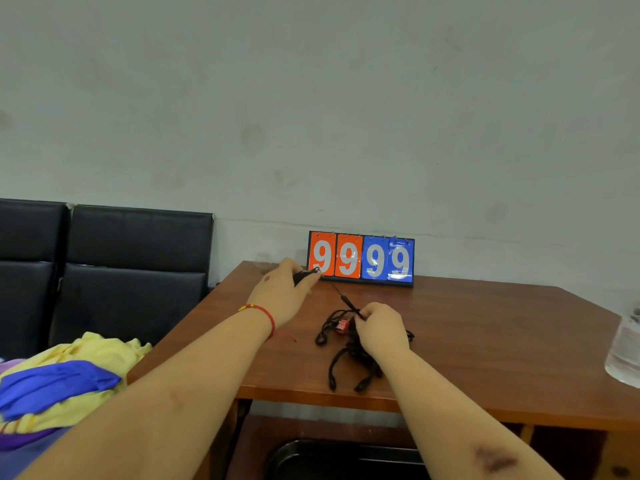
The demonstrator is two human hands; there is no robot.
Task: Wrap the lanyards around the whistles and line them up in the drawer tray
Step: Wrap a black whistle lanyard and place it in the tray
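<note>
1. Left hand (285, 289): raised over the far left part of the tabletop (467, 341), just in front of the scoreboard. Grip clenched on a black whistle (300, 276), held between the thumb and the curled fingers; only a dark part of the whistle shows past the knuckles.
2. Lanyard cord (341, 295): a thin black line running from the held whistle down and to the right, reaching the right hand. It appears taut and hangs clear of the wood.
3. Right hand (379, 327): lower and nearer the viewer, resting on the pile of lanyards. Grip closed, the fingertips pinching the black cord at its thicker end piece.
4. Pile of lanyards (346, 355): a tangle of black cords lying on the middle of the tabletop, partly under the right hand, with loops spreading toward the near edge.
5. Red whistle (342, 325): a small red piece within the tangle, just left of the right hand's fingers.
6. Scoreboard (361, 259): upright at the far edge against the wall, two orange cards and two blue cards, each showing 9.
7. Red string bracelet (265, 315): worn on the left wrist.
8. Water bottle (625, 351): clear plastic, at the right edge of the view, standing on the tabletop.
9. Black tray (329, 459): visible below the near edge of the tabletop; its contents cannot be told.
10. Black seats (104, 271): along the wall at left, with yellow and blue cloth (69, 372) heaped in front.
</note>
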